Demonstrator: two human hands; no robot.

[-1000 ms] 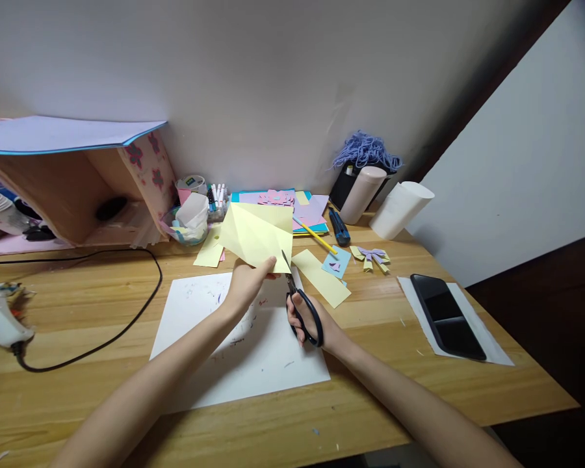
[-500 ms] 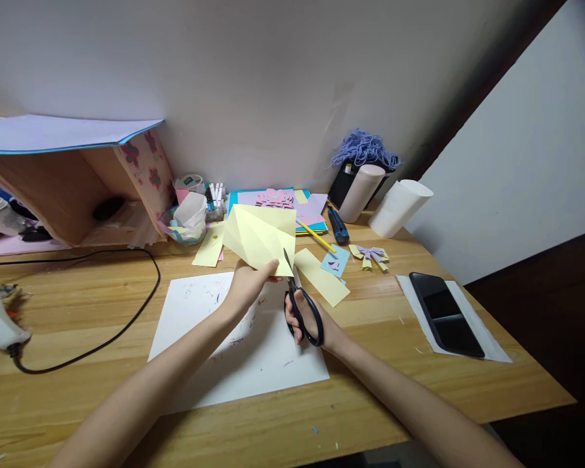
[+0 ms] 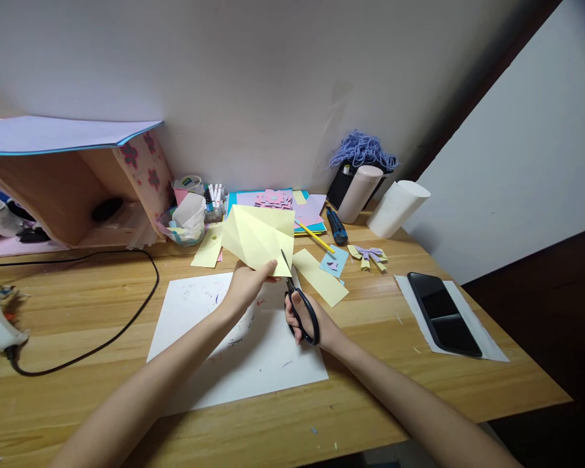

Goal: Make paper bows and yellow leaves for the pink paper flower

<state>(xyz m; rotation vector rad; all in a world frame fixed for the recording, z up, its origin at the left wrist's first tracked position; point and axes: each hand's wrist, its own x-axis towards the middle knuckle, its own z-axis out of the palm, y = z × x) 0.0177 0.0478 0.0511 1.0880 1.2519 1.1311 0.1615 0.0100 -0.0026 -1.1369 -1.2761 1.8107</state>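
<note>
Between thumb and fingers, my left hand pinches a creased sheet of pale yellow paper by its lower edge. My right hand is wrapped round the handles of black-handled scissors. The scissor blades point up at the paper's lower right corner, one blade showing in front of the sheet. Both hands are above a large white sheet with small coloured marks. A yellow paper strip lies just right of the held sheet.
A smartphone rests on white paper at the right. Behind are a box cutter, a pencil, a paper bow and a paper roll. At left are a hot glue gun, its black cable and a cardboard box.
Hands, paper and scissors keep nearly the same pose, with the blades still at the lower right corner. The whole view has shifted very slightly.
</note>
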